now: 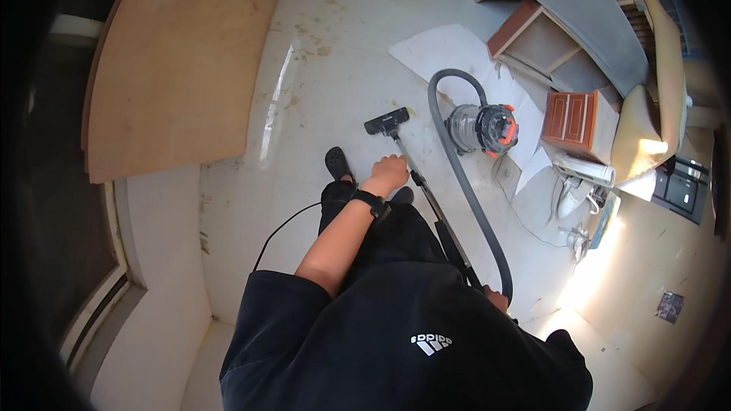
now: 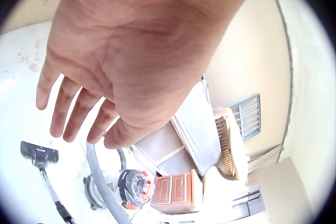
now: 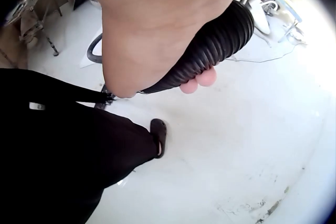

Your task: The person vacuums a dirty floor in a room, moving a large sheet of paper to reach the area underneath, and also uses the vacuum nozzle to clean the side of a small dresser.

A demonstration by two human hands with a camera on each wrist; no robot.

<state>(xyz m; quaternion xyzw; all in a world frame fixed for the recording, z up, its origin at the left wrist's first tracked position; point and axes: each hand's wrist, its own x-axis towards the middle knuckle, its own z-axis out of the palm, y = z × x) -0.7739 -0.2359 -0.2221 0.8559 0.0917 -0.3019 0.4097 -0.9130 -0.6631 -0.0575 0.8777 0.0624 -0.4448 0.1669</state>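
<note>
My right hand (image 1: 496, 299) grips the ribbed black hose (image 3: 223, 35) of a vacuum cleaner near its upper end; in the right wrist view two fingertips (image 3: 206, 77) show past its far side. From there the wand (image 1: 432, 204) slopes down to a black floor head (image 1: 387, 120) on the pale floor. My left hand (image 1: 391, 173) hangs over the legs beside the wand. In the left wrist view its palm faces the camera with loosely bent fingers (image 2: 81, 112) and nothing in them. The vacuum's clear and orange canister (image 1: 483, 128) stands to the right, joined to the hose.
A large tan board (image 1: 183, 68) lies at the left. A small brown cabinet (image 1: 569, 118), larger furniture under a grey cloth (image 1: 594, 15) and white sheets (image 1: 434, 49) crowd the right. A cord (image 1: 282, 227) trails beside the left leg. Stains mark the floor.
</note>
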